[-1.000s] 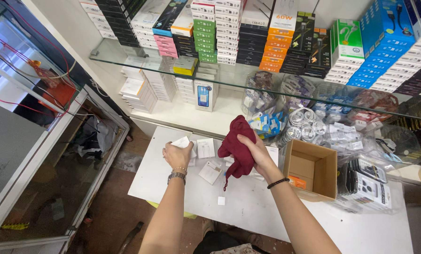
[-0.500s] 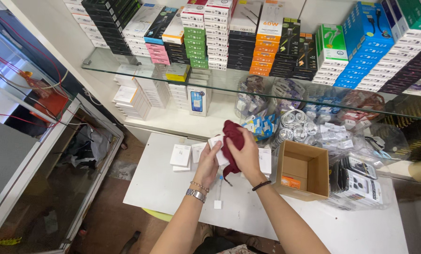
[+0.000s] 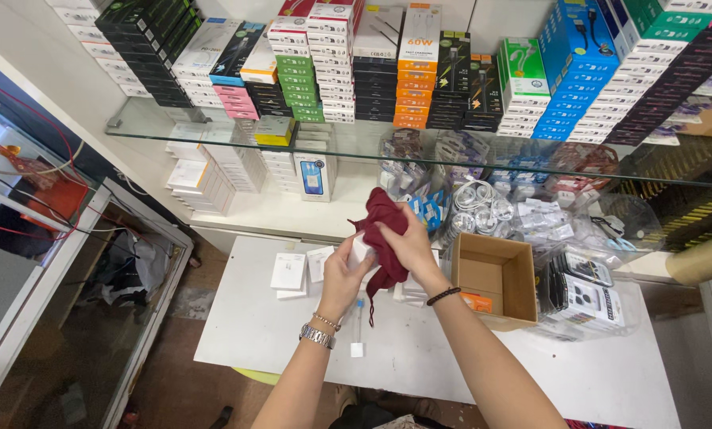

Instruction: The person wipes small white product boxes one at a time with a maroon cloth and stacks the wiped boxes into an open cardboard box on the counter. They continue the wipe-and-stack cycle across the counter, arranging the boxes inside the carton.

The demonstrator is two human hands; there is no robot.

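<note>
a: what do the hands have?

b: i see the left hand (image 3: 342, 274) clasping a small white box (image 3: 361, 253) above the white table (image 3: 245, 334), and the right hand (image 3: 408, 242) pressing a dark red cloth (image 3: 381, 226) over it, both hands close together.

a: any tips?

b: i'd keep the box steady, wipe in short strokes, and stay clear of the open cardboard box (image 3: 495, 278) beside them.

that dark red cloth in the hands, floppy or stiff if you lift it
Probably floppy: the dark red cloth bunches in folds under the right hand and a tail droops below the left hand. Likely light, and unlikely to roll or slip.
</note>
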